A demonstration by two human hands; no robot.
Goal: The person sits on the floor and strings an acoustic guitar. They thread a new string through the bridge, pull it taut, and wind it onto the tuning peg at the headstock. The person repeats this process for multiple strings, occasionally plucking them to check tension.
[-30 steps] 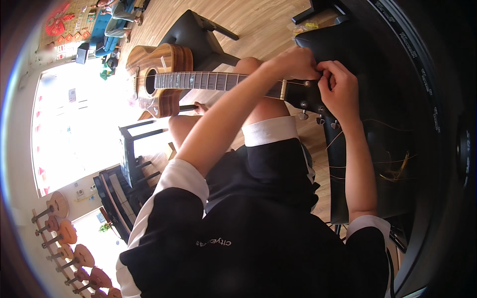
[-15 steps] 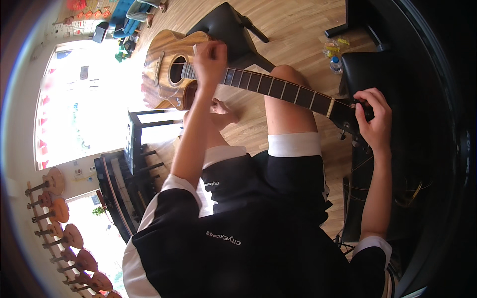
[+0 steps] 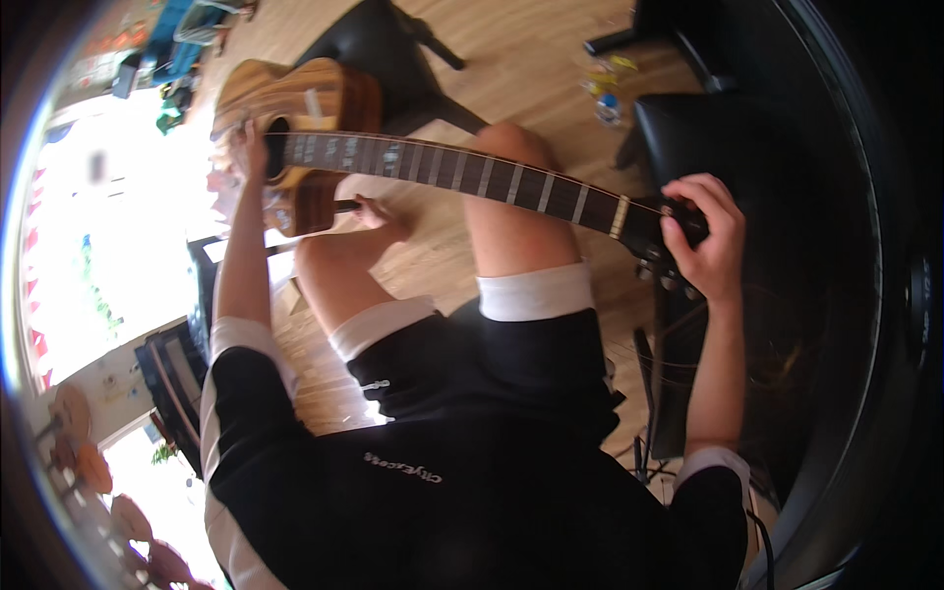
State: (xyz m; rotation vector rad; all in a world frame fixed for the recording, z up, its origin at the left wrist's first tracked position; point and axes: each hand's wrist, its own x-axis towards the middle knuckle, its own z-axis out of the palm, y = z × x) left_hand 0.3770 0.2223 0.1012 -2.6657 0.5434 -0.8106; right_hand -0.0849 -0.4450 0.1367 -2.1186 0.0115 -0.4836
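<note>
An acoustic guitar (image 3: 324,93) with a brown wooden body lies across in front of my knees, its body at the far left and its neck running right. My left hand (image 3: 246,152) is on or just over the strings beside the sound hole, its fingers smeared by motion. At the headstock (image 3: 644,231) my right hand (image 3: 716,231) curls its thumb and fingers around a tuning peg, which is mostly hidden. Several other pegs (image 3: 669,282) stick out along the near side of the headstock. Strings run along the fretboard (image 3: 462,169).
A black padded stool (image 3: 369,44) stands under the guitar body, and a black bench (image 3: 678,147) stands at the right. A bottle with a blue cap (image 3: 608,106) and yellow wrappers (image 3: 610,69) are on the wood floor. Guitars (image 3: 93,467) hang on the left wall.
My left hand has moved left from over the neck joint to beside the sound hole. My right hand stays at the headstock. The whole view has shifted, with the guitar farther left.
</note>
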